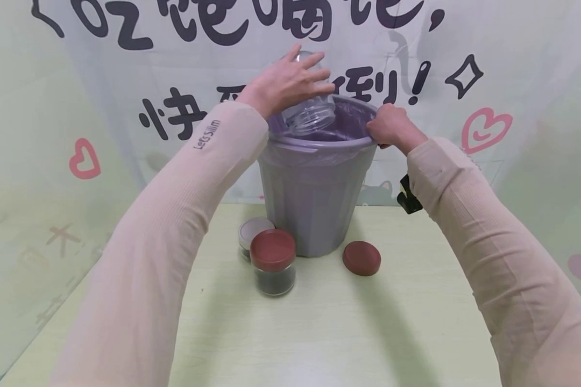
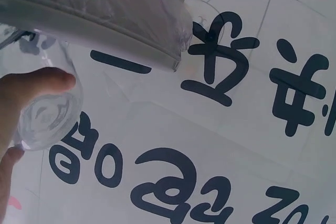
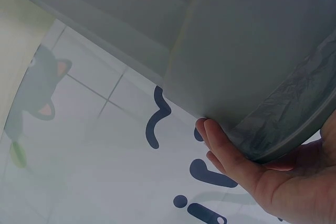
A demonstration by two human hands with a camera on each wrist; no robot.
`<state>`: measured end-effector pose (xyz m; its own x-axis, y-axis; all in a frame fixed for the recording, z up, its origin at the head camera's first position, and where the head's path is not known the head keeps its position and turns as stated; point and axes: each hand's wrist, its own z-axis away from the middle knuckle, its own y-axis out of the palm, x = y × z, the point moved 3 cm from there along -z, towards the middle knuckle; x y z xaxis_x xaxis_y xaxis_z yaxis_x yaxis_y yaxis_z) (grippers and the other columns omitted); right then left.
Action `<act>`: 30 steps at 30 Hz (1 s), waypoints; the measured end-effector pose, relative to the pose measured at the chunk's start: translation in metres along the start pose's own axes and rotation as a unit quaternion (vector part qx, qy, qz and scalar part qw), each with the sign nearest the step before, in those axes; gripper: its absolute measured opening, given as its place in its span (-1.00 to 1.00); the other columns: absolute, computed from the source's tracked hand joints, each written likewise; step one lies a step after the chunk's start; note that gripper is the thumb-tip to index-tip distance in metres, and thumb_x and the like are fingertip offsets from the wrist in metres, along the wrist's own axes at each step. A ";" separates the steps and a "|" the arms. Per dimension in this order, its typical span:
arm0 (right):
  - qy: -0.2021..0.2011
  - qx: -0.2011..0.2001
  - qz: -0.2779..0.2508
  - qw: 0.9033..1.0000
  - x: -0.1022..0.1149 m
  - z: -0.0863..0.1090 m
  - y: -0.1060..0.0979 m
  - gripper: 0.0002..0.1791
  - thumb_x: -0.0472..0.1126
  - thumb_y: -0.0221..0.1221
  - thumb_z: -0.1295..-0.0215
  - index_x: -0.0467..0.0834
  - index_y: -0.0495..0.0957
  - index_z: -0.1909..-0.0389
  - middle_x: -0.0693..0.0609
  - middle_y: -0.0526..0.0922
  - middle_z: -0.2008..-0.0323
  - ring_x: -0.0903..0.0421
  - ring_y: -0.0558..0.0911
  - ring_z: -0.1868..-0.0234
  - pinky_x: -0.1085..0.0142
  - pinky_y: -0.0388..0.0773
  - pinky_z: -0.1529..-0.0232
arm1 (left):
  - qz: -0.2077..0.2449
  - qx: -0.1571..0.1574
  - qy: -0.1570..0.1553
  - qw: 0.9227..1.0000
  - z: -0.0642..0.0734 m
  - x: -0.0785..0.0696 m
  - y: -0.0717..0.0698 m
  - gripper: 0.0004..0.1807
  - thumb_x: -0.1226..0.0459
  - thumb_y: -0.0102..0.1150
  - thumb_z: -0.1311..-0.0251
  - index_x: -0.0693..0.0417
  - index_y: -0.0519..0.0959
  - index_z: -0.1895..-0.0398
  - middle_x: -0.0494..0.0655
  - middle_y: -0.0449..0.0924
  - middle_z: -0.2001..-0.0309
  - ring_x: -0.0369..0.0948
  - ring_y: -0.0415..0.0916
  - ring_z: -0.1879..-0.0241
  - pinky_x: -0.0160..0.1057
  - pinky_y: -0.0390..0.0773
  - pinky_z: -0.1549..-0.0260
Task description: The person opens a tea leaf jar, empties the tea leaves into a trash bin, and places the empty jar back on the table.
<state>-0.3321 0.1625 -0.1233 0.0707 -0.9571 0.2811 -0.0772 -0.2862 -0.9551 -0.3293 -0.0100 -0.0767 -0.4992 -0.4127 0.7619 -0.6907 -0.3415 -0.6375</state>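
Note:
My left hand (image 1: 295, 80) holds a clear jar (image 1: 312, 117) tipped mouth-down over the inside of a grey-purple trash bin (image 1: 314, 193). In the left wrist view the fingers wrap round the jar's base (image 2: 44, 121); a little dark matter shows inside the glass. The bin has a thin clear liner folded over its rim. My right hand (image 1: 392, 126) grips that rim on the right side, as the right wrist view also shows, with fingers (image 3: 226, 150) against the outer wall.
Before the bin stands a jar with a red lid (image 1: 273, 249) and dark contents. Partly behind it is a jar with a pale lid (image 1: 255, 231). A loose red lid (image 1: 361, 258) lies to the right on the pale green table (image 1: 319, 333). A printed cloth backdrop (image 1: 174, 161) hangs behind.

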 end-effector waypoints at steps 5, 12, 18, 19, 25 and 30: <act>0.008 0.002 -0.006 1.000 0.000 0.000 0.000 -0.84 -0.34 -0.22 -0.07 -0.21 0.27 0.63 -0.04 0.44 0.67 0.30 0.44 0.87 0.48 0.44 0.63 | 0.023 -0.002 -0.010 1.000 0.001 0.001 0.001 -0.35 0.65 -0.06 0.01 0.05 0.18 -0.17 0.14 0.16 -0.23 0.13 -0.01 -0.26 0.20 0.10 -0.13; 0.008 0.006 -0.006 1.000 0.001 0.000 0.000 -0.82 -0.35 -0.22 -0.08 -0.23 0.29 0.62 0.01 0.41 0.73 0.30 0.43 0.87 0.48 0.43 0.65 | -0.069 0.046 0.029 0.996 -0.002 -0.005 0.004 -0.27 0.55 0.01 -0.04 -0.08 0.09 -0.29 0.09 0.02 -0.32 0.09 -0.12 -0.30 0.23 0.02 -0.15; 0.002 0.000 0.004 1.000 0.002 0.001 -0.001 -0.82 -0.34 -0.20 -0.07 -0.22 0.31 0.63 0.03 0.40 0.74 0.26 0.44 0.83 0.45 0.42 0.60 | -0.187 0.020 0.102 0.977 -0.007 -0.018 0.010 -0.28 0.51 0.07 0.00 -0.13 0.19 -0.26 0.05 0.06 -0.31 0.03 -0.10 -0.31 0.10 0.02 -0.19; 0.000 -0.001 0.009 1.000 0.002 0.001 -0.001 -0.82 -0.34 -0.20 -0.07 -0.22 0.31 0.63 0.04 0.40 0.75 0.25 0.45 0.81 0.44 0.41 0.58 | -0.203 0.012 0.111 0.973 -0.008 -0.019 0.011 -0.30 0.51 0.08 0.02 -0.12 0.22 -0.24 0.06 0.08 -0.30 0.02 -0.09 -0.30 0.08 0.04 -0.19; 0.000 -0.001 0.014 1.000 0.002 0.001 -0.002 -0.82 -0.32 -0.20 -0.07 -0.23 0.33 0.61 0.05 0.40 0.75 0.21 0.46 0.77 0.39 0.41 0.51 | -0.284 -0.002 0.154 0.946 -0.008 -0.027 0.015 -0.19 0.59 0.22 0.28 -0.09 0.29 -0.16 0.04 0.12 -0.28 -0.04 -0.08 -0.30 0.00 0.04 -0.20; -0.002 0.004 0.023 1.000 0.002 0.000 -0.001 -0.80 -0.31 -0.20 -0.09 -0.22 0.33 0.64 0.08 0.39 0.78 0.18 0.47 0.74 0.25 0.44 0.27 | -0.346 0.023 0.162 0.924 -0.008 -0.029 0.018 0.08 0.66 0.30 0.56 -0.07 0.18 -0.24 0.05 0.03 -0.32 -0.03 -0.13 -0.32 -0.01 0.04 -0.19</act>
<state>-0.3316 0.1608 -0.1218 0.0718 -0.9692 0.2355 -0.0718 -0.2405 -0.9680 -0.3315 0.0022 -0.1094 -0.0816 0.1900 0.9784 -0.8834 -0.4683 0.0173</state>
